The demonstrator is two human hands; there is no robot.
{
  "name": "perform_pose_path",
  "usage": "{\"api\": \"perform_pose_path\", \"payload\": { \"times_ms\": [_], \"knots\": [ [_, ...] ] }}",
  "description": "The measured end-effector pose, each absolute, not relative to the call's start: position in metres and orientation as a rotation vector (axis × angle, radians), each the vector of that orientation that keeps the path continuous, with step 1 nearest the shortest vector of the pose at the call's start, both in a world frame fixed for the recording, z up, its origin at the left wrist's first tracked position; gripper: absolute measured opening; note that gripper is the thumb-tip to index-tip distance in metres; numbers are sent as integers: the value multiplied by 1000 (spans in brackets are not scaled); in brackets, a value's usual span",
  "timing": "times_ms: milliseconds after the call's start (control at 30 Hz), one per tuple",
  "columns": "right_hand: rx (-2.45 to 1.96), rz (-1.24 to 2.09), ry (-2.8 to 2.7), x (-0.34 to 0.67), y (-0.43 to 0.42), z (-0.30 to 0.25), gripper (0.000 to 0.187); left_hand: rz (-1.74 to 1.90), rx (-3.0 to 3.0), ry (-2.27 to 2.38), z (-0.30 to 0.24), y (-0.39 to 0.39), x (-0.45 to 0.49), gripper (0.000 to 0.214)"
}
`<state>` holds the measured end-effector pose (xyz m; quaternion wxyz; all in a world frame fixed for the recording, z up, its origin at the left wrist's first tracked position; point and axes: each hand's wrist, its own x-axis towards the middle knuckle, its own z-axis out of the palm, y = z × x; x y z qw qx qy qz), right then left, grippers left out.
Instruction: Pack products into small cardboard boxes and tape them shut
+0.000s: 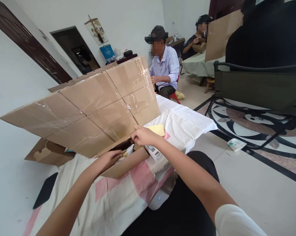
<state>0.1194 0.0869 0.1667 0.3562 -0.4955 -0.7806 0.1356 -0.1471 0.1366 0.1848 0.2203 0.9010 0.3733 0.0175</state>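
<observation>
An open cardboard box (128, 165) sits on the cloth-covered table in front of me. My left hand (110, 159) reaches over its left part, fingers stretched out onto a white and yellowish packet (127, 151) inside. At the box's right end is my right hand (143, 135), its fingers curled closed; what they pinch, if anything, is hidden. Just under that hand shows a brown cardboard piece (138, 147). A white and grey printed item (154, 153) lies against the box's right side, and a yellow block (156, 130) is behind my right wrist.
A taped cardboard partition (98, 108) stands across the table behind the box. To the left are another open carton (48, 152) and a black flat object (46, 190). People sit beyond, one in a light shirt (171, 60). A paper cup (236, 144) lies on the floor.
</observation>
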Motion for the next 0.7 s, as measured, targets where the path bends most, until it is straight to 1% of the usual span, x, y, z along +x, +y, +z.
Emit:
{"api": "perform_pose_path", "payload": {
  "times_ms": [100, 233, 300, 400, 533, 633, 700],
  "knots": [
    [-1300, 341, -2140, 118, 82, 167, 26, -58, 2498, 994, 180, 137, -152, 43],
    [-1344, 277, -2204, 114, 78, 170, 23, -21, 2483, 1014, 181, 134, -154, 44],
    [-1360, 205, -2233, 113, 77, 172, 21, 72, 2465, 1059, 179, 133, -155, 46],
    [-1348, 102, -2259, 111, 75, 172, 20, 301, 2393, 1120, 174, 133, -157, 58],
    [-1300, 131, -2258, 109, 75, 171, 22, 476, 2230, 1130, 171, 133, -162, 60],
    [-1184, 237, -2237, 108, 78, 169, 23, 443, 2264, 1170, 176, 128, -163, 66],
    [-1068, 277, -2193, 107, 81, 167, 21, 287, 2464, 1238, 183, 121, -162, 64]
  ]
}}
